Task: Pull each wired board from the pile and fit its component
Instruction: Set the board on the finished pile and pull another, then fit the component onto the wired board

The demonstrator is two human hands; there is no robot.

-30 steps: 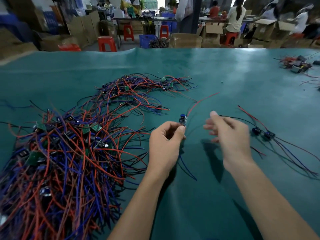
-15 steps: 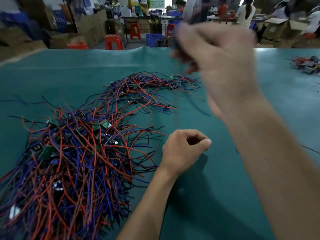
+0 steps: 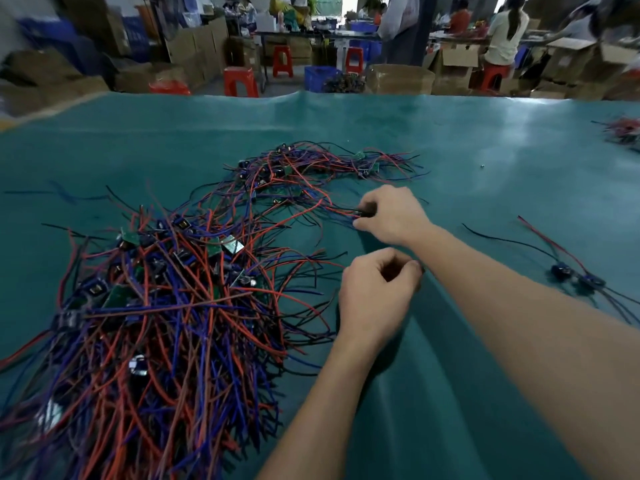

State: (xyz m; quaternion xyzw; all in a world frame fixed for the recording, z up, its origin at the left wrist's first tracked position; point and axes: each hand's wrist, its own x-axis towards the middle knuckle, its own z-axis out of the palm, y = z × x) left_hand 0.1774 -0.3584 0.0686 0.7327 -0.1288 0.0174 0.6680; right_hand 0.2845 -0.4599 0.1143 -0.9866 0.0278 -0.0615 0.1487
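A big pile of wired boards (image 3: 166, 306), small green boards with red, blue and black leads, covers the left of the green table cover (image 3: 502, 140). A thinner strand of the pile curves round at the far middle. At that strand's right edge my right hand (image 3: 393, 218) pinches a small dark wired board (image 3: 366, 212) with thumb and fingers. My left hand (image 3: 375, 294) hovers just in front of it, fingers curled and thumb against the forefinger, with nothing visible inside.
Two wired boards (image 3: 575, 277) with long leads lie apart at the right. A tiny loose part (image 3: 482, 165) sits on the cover further back. Another tangle of wires (image 3: 623, 131) lies at the far right edge. Beyond the table are boxes, stools and people.
My left hand no longer holds the board it pinched a second ago. My right hand swung up past the camera, then came down onto the pile's edge and took hold of a board.
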